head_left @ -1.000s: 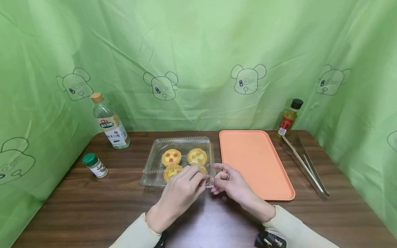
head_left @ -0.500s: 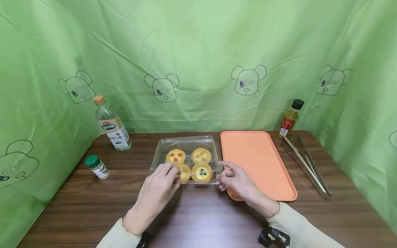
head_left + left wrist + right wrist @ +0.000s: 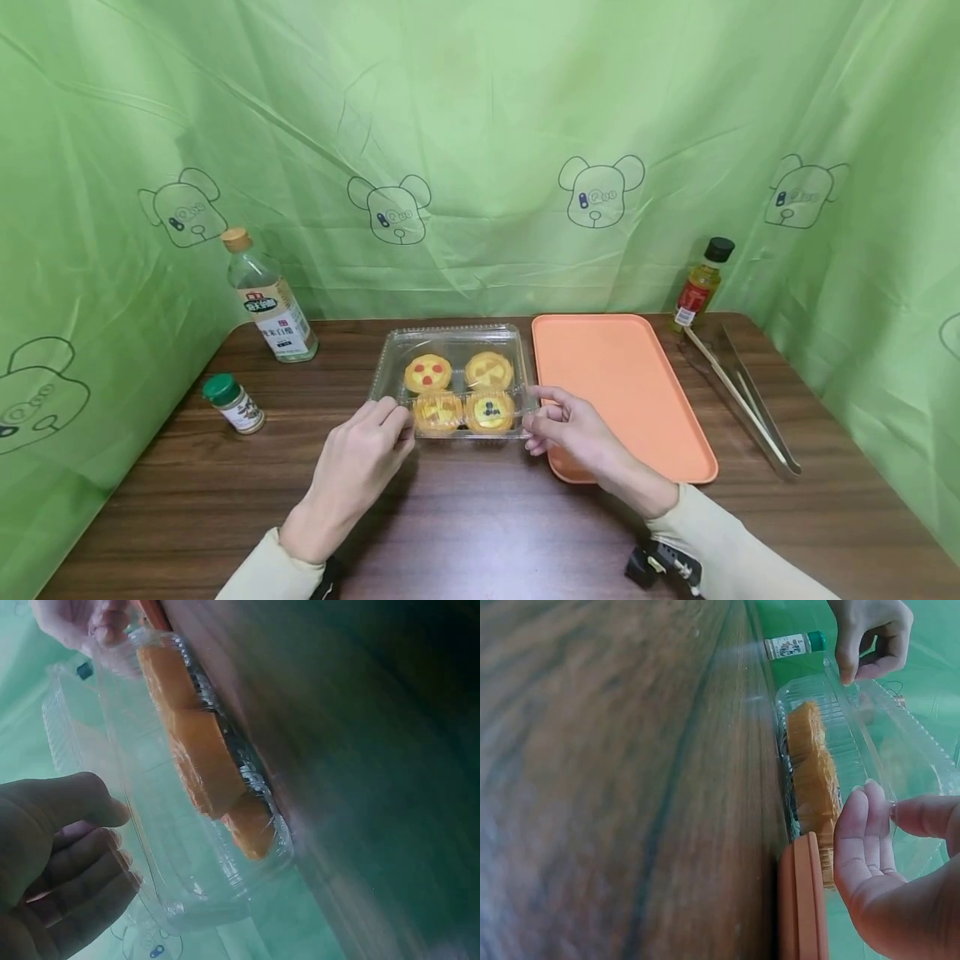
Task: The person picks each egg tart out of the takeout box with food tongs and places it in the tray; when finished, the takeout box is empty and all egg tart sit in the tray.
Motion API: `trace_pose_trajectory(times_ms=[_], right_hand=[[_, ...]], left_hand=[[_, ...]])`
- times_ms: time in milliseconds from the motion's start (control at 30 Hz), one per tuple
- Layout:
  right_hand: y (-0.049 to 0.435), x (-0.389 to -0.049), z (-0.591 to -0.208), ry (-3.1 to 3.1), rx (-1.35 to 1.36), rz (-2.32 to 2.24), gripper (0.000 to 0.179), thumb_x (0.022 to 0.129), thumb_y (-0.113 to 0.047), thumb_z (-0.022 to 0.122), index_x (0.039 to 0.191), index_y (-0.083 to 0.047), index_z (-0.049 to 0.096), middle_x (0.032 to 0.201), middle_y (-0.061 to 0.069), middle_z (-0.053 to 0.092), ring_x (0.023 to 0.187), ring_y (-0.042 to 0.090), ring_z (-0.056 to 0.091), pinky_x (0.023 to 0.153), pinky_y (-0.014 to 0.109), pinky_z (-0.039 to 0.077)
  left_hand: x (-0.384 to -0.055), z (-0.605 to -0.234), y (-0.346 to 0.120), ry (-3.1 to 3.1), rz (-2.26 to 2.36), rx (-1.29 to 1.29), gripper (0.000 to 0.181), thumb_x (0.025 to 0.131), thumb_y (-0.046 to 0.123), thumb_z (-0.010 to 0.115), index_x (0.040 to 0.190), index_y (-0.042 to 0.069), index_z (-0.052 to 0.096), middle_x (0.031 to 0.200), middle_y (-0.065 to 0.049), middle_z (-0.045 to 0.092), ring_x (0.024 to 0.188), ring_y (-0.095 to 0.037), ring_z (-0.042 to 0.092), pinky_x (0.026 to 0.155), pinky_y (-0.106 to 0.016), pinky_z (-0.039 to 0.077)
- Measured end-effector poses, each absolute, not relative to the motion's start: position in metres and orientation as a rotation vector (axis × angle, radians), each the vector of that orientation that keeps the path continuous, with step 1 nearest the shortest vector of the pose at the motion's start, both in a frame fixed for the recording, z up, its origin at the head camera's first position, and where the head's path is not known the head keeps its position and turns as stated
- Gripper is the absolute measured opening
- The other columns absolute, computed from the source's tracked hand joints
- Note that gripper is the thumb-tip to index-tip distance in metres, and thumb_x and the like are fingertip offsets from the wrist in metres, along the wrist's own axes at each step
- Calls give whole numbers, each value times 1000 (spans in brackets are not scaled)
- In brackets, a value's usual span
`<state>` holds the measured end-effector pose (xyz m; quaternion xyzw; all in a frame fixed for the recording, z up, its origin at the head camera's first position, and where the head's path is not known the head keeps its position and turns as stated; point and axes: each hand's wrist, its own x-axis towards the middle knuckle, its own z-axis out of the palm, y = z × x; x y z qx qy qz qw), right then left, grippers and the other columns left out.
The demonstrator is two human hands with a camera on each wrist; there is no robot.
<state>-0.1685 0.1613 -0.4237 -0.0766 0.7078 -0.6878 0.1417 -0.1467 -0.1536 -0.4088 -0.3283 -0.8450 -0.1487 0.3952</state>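
A clear plastic clamshell box (image 3: 457,337) with egg tarts inside lies at the middle of the table. One tart (image 3: 428,373) has red dots, another tart (image 3: 490,412) dark ones. My left hand (image 3: 366,442) pinches the box's rim at the front left corner; the left wrist view shows the thumb (image 3: 97,801) on one side of that edge and fingers on the other. At the front right corner, my right hand (image 3: 573,429) holds the rim between thumb (image 3: 922,816) and fingertips. See-through walls show the tarts' sides in both wrist views.
Right beside the box lies an orange tray (image 3: 615,375). Farther right are metal tongs (image 3: 757,417) with a pale stick and an oil bottle (image 3: 697,287). On the left stand a vinegar bottle (image 3: 273,304) and a green-capped spice jar (image 3: 234,404). A green curtain (image 3: 480,125) hangs behind.
My left hand has moved left, from the box's front right corner to its front left corner. The right hand stays at the right corner. The box has shifted slightly right.
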Motion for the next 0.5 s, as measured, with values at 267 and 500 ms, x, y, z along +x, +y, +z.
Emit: trace_pose_trajectory(times_ms=[267,500], right_hand=[[161,-170,-427,2049,-227,-2013,69,97,-1,73,157,5,39,88,14,71,71,22,70,71,33,62],[163,-170,-427,2118,-297,-1957,69,94,4,71,156,1,43,86,21,69,71,25,68,67,32,60]], left_hand=[[-148,-408,-155,-2135,-444,-826,16,77,-4,68,79,11,63,75,4,54,64,-14,52,49,-31,51],[-152,-395,-161,-2134,-546,-765,14,79,-3,72,81,10,67,76,3,60,66,-11,57,55,-32,54]])
